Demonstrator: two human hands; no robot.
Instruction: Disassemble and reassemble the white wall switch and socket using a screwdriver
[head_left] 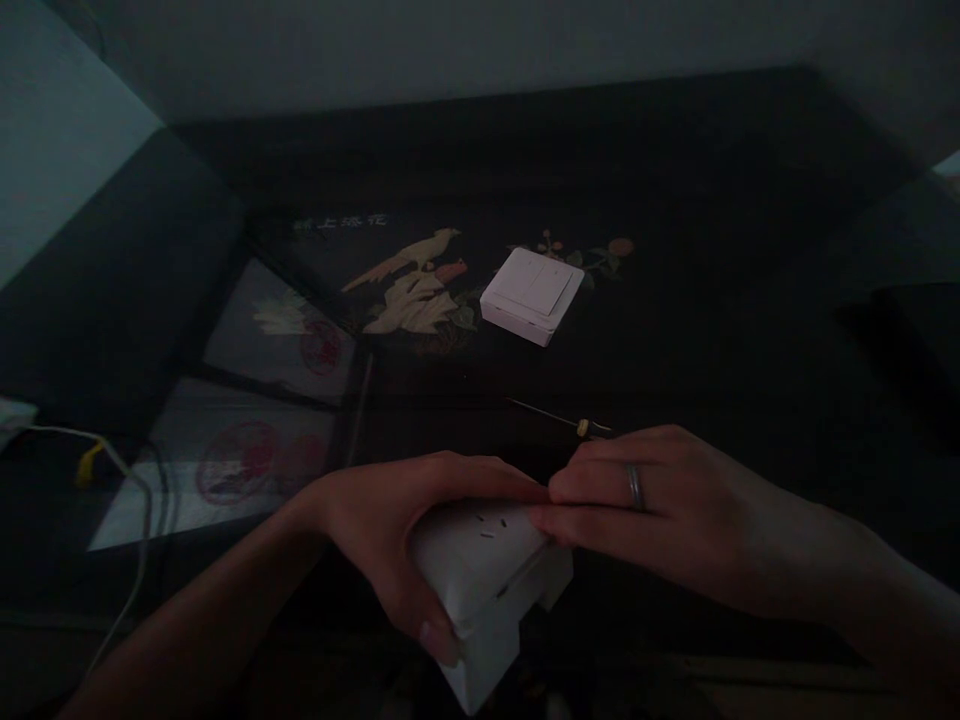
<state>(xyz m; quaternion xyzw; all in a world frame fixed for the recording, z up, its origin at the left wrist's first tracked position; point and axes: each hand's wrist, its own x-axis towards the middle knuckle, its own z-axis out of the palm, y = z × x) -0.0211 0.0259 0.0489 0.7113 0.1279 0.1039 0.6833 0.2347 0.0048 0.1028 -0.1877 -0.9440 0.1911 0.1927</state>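
The switch (pixel 531 295) lies on the table (pixel 720 310), right of the bird (pixel 420 255). The screwdriver (pixel 583 428) lies before the switch, just beyond the right hand (pixel 675 510). Nearest of these 4 is the socket (pixel 472 560), between the left hand (pixel 382 520) and the right. A cable (pixel 145 490) runs at far left.

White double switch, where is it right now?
In the head view, the switch lies on the dark table, right of the pictured bird, beyond the thin tool.

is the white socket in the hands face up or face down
Face up: the white socket shows its slots on top, gripped by the left hand.
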